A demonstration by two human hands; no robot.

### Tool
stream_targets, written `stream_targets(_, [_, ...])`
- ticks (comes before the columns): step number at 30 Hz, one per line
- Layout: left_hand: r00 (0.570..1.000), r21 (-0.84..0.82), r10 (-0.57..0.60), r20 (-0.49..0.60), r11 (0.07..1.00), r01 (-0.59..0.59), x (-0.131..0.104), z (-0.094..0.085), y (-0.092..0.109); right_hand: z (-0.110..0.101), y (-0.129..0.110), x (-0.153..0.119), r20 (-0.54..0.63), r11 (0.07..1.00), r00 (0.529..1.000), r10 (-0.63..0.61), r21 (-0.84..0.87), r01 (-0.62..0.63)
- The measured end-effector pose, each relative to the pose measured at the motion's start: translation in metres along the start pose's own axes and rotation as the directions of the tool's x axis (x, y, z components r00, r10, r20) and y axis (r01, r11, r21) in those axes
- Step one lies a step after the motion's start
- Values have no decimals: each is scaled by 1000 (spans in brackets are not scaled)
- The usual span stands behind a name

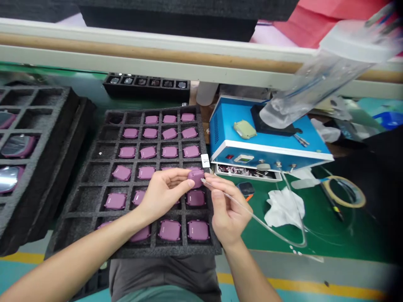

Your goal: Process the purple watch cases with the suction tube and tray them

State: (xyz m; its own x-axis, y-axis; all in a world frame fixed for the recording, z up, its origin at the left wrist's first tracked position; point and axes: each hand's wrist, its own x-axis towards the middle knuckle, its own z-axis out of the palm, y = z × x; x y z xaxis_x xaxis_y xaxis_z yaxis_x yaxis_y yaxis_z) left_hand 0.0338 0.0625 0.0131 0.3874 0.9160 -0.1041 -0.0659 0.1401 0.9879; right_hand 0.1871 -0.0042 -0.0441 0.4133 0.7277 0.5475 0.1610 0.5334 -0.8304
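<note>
Between my hands is a purple watch case (196, 178), above the right side of a dark foam tray (83, 199). The fingers of my left hand (165, 188) are closed on the case from its left. My right hand (229, 207) pinches a clear thin tube (264, 225), whose pale tip meets the right edge of the case. More purple cases (170, 230) lie in the tray's compartments, several of which at the left hold none. The tube loops back to a blue machine (270, 149).
A stacked foam tray (47, 176) with shiny watch pieces stands at the left. On the machine are a pale green case (244, 129) and a clear cylinder (315, 79). White tissue (285, 207), a dark watch (246, 188) and a tape roll (359, 193) lie at the right.
</note>
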Motion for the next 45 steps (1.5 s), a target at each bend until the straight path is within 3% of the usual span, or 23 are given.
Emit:
stream_targets(16, [996,-42,79,49,996,-77,-3,1,-6,1,0,1,-13,1000,1000,1,-19,-1])
stream_targets(45, [998,50,54,20,997,-55,-3,1,-7,-1,0,1,3,999,1000,20,-39,-20])
